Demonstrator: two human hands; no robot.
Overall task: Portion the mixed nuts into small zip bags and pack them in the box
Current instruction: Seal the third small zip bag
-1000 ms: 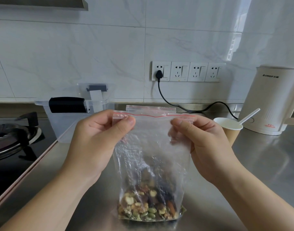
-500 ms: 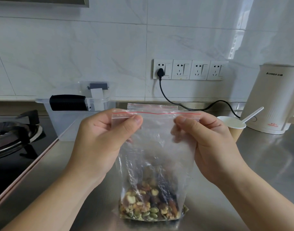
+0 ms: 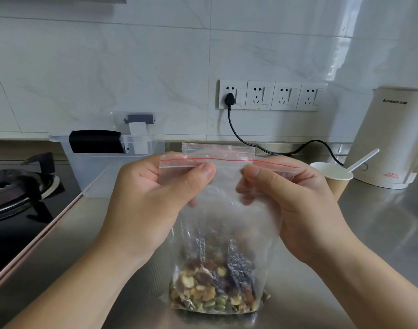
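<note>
A clear zip bag (image 3: 227,210) with a red line at its seal stands upright on the steel counter, mixed nuts (image 3: 215,290) filling its bottom. My left hand (image 3: 155,205) pinches the seal strip at its left part between thumb and fingers. My right hand (image 3: 288,210) pinches the strip at its right part. Both thumbs press on the near side of the strip. A second zip bag's top (image 3: 217,148) shows just behind. The clear plastic box (image 3: 96,172) with a black handle stands at the back left.
A paper cup (image 3: 333,179) with a white plastic spoon (image 3: 363,160) stands to the right, next to a white kettle (image 3: 393,138) with its black cord (image 3: 262,148) plugged into the wall sockets. A gas hob (image 3: 20,193) lies at the left. The steel counter (image 3: 381,233) extends right.
My two thumbs have slid closer together along the seal strip. The bag stays upright in the same place.
</note>
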